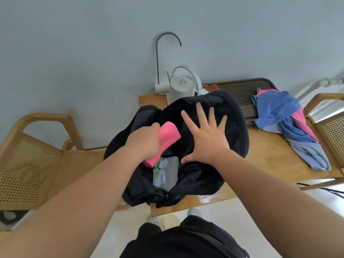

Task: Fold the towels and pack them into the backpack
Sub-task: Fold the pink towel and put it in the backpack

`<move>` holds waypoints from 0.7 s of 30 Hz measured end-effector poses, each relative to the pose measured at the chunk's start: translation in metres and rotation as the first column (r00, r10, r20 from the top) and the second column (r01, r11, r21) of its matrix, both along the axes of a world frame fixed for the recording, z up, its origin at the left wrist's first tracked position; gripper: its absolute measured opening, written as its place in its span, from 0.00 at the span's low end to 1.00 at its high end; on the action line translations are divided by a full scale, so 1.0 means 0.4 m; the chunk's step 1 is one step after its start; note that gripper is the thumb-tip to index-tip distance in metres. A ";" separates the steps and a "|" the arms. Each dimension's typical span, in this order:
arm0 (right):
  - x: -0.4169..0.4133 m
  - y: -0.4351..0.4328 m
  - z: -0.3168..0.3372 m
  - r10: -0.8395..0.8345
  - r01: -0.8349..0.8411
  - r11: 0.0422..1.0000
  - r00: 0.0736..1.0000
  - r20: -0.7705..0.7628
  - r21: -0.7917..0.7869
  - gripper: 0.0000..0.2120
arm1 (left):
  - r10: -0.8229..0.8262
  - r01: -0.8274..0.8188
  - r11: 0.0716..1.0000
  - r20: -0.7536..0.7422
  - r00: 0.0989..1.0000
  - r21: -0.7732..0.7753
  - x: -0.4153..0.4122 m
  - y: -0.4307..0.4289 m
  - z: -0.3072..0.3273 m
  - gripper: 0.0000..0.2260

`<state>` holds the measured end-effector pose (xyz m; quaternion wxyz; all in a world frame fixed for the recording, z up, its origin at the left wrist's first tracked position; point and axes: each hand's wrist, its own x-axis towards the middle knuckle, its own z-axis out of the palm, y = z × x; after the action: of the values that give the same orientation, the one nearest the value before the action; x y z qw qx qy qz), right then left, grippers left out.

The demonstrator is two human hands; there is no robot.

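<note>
Nearest us, the black backpack [201,181] lies on the wooden table [264,161], its zip mouth gaping toward us. In that mouth sit the packed towels [165,174], pale grey-blue and green, soft and flat-folded. Just beyond them our left hand [143,141] curls its fingers round the pink towel [169,136], a thick, fleecy folded slab. Its long axis slants from near-left to far-right, and its lower end dips at the edge of the opening, just above the packed stack. The mouth therefore lies below and slightly nearer than this hand, so we judge the coming move to be a short push down and toward us along the towel's own length. Our right hand [206,140] is spread flat, fingers wide, pressing the smooth nylon flap down on the right side of the mouth; it is the farther hand from the slot. Far right, the loose towels [286,127], blue and pink, lie crumpled and unfolded. Behind the bag stands a rounded white kettle [183,84].
</note>
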<state>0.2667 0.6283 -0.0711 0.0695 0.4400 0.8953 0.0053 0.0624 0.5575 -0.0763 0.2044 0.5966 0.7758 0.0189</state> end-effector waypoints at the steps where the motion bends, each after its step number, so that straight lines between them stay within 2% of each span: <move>1: 0.004 0.003 0.000 -0.001 0.001 1.000 1.000 0.010 0.004 0.73 | 0.000 0.002 0.997 0.029 1.000 -0.073 0.003 0.036 -0.013 0.12; 4: 0.018 0.010 -0.009 -0.009 0.009 1.000 1.000 0.024 0.001 0.74 | 0.101 -0.081 0.950 0.051 0.994 -0.301 0.027 0.114 -0.080 0.26; 6: 0.025 0.017 -0.012 -0.007 0.007 1.000 1.000 0.028 -0.009 0.74 | 0.132 -0.131 0.893 -0.029 0.991 -0.431 0.056 0.148 -0.131 0.27; 9: 0.031 0.029 -0.010 0.010 -0.009 1.000 0.999 0.032 -0.012 0.74 | 0.147 -0.149 0.824 -0.048 0.988 -0.547 0.082 0.203 -0.201 0.24; 10: 0.032 0.034 -0.010 0.017 -0.016 1.000 0.999 0.032 -0.011 0.74 | 0.138 -0.149 0.826 -0.062 0.989 -0.544 0.085 0.221 -0.214 0.22; 12: 0.032 0.040 -0.012 0.026 -0.025 1.000 0.999 0.028 -0.016 0.74 | 0.040 -0.101 0.890 -0.145 0.989 -0.445 0.086 0.242 -0.236 0.21; 14: 0.034 0.042 -0.015 0.017 -0.017 1.000 1.000 0.025 -0.018 0.74 | -0.051 -0.010 0.975 -0.267 0.962 -0.222 0.089 0.233 -0.243 0.23; 16: 0.034 0.041 -0.019 0.004 -0.003 1.000 1.000 0.027 -0.027 0.74 | -0.074 0.058 0.997 -0.325 0.943 -0.057 0.104 0.205 -0.246 0.22; 18: 0.033 0.043 -0.019 -0.001 0.002 0.999 1.000 0.027 -0.032 0.73 | -0.107 0.076 0.990 -0.282 0.954 -0.121 0.124 0.176 -0.256 0.27; 21: 0.035 0.047 -0.015 -0.006 0.007 0.999 0.999 0.035 -0.040 0.73 | -0.066 0.019 0.938 -0.124 0.990 -0.346 0.150 0.141 -0.275 0.41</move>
<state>0.2809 0.6470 -0.0772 0.0940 0.4412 0.8925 -0.0049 0.1225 0.6137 -0.1862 0.2533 0.5683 0.7660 -0.1616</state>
